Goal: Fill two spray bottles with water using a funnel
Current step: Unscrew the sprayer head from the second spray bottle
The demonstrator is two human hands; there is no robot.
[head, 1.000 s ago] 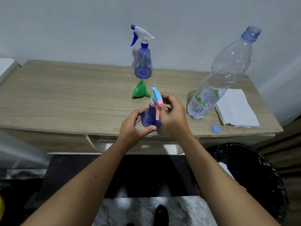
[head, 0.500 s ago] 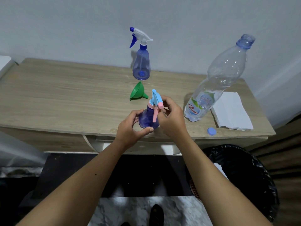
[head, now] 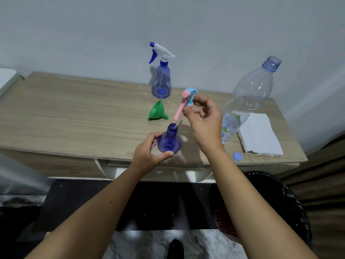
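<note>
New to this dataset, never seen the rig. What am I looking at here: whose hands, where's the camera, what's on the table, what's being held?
There is no robot. A person works with bare hands, and one wide-angle camera on their head looks down over the forearms.

The left hand grips a small blue spray bottle standing at the front edge of the wooden table. The right hand holds its pink and blue sprayer head, lifted off, with the dip tube tip at the bottle's mouth.

Also on the table: a second spray bottle with its white sprayer on, a green funnel on its side, a large uncapped water bottle, its blue cap and a folded white cloth.
</note>
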